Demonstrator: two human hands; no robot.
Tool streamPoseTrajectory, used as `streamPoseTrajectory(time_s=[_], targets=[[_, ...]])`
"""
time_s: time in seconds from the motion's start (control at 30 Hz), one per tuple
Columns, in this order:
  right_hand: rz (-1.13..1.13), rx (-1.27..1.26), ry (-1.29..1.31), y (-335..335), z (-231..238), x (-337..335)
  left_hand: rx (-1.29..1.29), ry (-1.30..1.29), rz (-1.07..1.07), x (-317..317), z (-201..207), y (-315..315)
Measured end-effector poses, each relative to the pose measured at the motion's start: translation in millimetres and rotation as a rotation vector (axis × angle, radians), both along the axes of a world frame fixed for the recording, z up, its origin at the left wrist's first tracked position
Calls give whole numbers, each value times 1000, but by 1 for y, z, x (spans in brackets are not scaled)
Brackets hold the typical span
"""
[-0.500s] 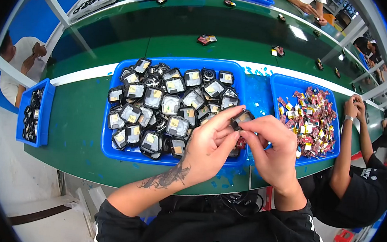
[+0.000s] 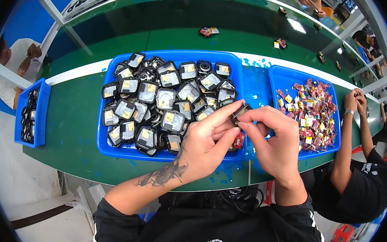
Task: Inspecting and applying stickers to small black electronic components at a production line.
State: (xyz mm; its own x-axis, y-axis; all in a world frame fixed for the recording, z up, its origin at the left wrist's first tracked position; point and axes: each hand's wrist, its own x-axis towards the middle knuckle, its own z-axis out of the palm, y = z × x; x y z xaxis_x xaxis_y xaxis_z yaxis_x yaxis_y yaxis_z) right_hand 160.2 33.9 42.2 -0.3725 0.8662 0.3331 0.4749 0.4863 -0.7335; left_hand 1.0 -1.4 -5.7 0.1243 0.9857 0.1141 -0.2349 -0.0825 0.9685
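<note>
Between both hands, over the right end of the large blue tray [image 2: 168, 158], I hold a small black watch case [image 2: 241, 111]. My left hand [image 2: 208, 138] supports it on its fingers, with the thumb stretched toward my right hand. The thumb and fingertips of my right hand [image 2: 271, 138] pinch its near edge; the exact contact is partly hidden. Just below my fingers shows a small red circuit board [image 2: 238, 141]; whether it hangs from the case or lies in the tray I cannot tell. Many black watch cases [image 2: 165, 98] with clear, yellow-labelled faces are heaped in the tray.
A second blue tray [image 2: 275, 89] at the right holds red circuit boards [image 2: 310, 114]. At far left stands a blue bin [image 2: 43, 118] of black parts. Beyond runs a green conveyor belt [image 2: 173, 33] with scattered parts. A co-worker's arms [image 2: 348, 142] rest at the right.
The view has shifted slightly, so the trays sit a little further left and up. My hands keep their hold on the watch case; more of the red board shows below them.
</note>
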Motion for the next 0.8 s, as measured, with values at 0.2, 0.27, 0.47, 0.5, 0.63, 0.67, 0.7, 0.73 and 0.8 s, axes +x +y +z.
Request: streamPoseTrajectory(time_s=[0.2, 0.27, 0.47, 0.5, 0.63, 0.67, 0.7, 0.73, 0.8], targets=[[-22, -5, -15, 4, -1, 1, -60, 13, -61, 0, 5, 0], [-48, -64, -34, 2, 5, -1, 40, 48, 8, -1, 0, -1], [-84, 77, 124, 8, -2, 5, 97, 20, -19, 1, 13, -1], [-108, -46, 271, 5, -10, 8, 98, -98, 14, 4, 15, -1], [-17, -430, 366, -20, -18, 15, 146, -117, 90, 3, 10, 6], [-2, -457, 368, -26, -22, 12, 141, -90, 96, 3, 11, 5], [-11, -428, 381, -27, -26, 11, 218, -14, 90, 3, 8, 8], [-19, -398, 394, -28, -27, 11, 219, -13, 86, -2, 10, 6], [-24, -409, 463, -27, -25, 14, 236, 541, 4, -16, 24, 2]])
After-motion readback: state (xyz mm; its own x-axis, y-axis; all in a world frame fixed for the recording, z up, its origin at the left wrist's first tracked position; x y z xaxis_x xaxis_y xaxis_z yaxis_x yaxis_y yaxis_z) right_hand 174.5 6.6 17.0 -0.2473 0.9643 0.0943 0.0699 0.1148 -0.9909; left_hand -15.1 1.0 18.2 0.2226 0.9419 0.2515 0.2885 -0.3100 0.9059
